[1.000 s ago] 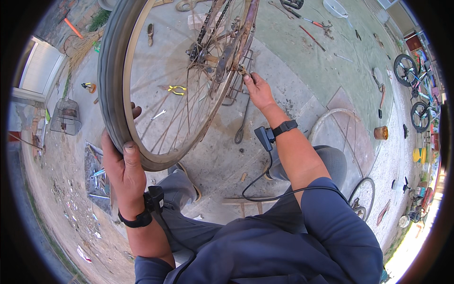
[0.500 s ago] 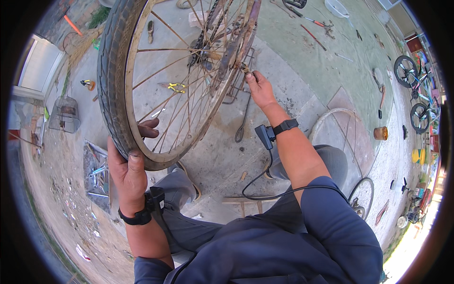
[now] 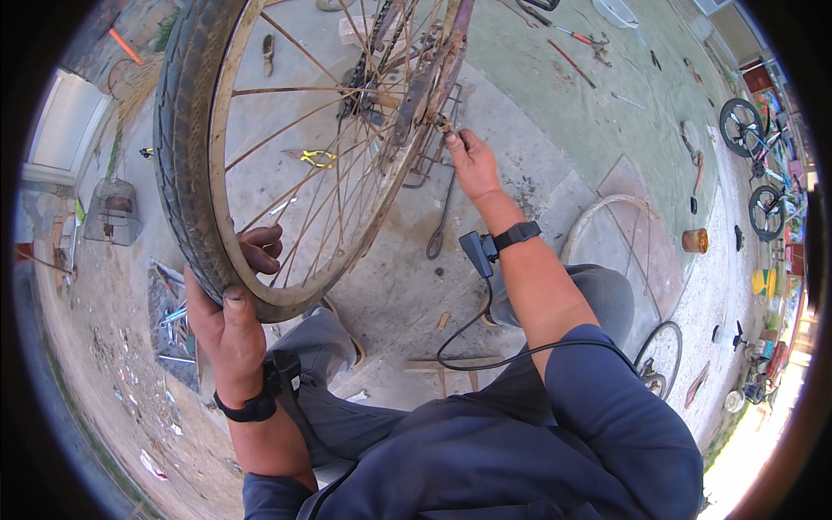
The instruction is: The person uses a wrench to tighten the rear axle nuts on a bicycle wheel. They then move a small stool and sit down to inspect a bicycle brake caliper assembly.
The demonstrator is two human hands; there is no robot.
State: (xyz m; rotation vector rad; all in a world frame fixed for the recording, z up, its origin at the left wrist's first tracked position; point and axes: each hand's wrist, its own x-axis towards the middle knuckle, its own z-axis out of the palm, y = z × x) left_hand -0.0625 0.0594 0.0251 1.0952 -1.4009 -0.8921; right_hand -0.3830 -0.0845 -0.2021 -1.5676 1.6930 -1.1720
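A bicycle wheel with a worn black tyre (image 3: 180,113), rusty spokes and a discoloured rim (image 3: 223,113) fills the upper left. My left hand (image 3: 227,316) is closed around the tyre at its near end, thumb on the outside and fingers curled inside the rim. With thumb and fingers pinched, my right hand (image 3: 475,165) grips a small rusty fitting (image 3: 444,121) on the lower end of the rusty bicycle frame (image 3: 451,65). Beyond the spokes are the hub and a greasy chain (image 3: 375,54). My fingertips partly cover the fitting.
Yellow-handled pliers (image 3: 318,159) and a looped metal rod (image 3: 436,234) lie on the concrete. A tray of tools (image 3: 173,325) is beside my left leg. To the right are a bare rim (image 3: 598,208), a brown can (image 3: 694,240) and a standing bicycle (image 3: 761,169).
The wheel's tyre has swung left and slightly nearer, my left hand moving with it. My right hand has shifted slightly left and keeps its pinch on the fitting.
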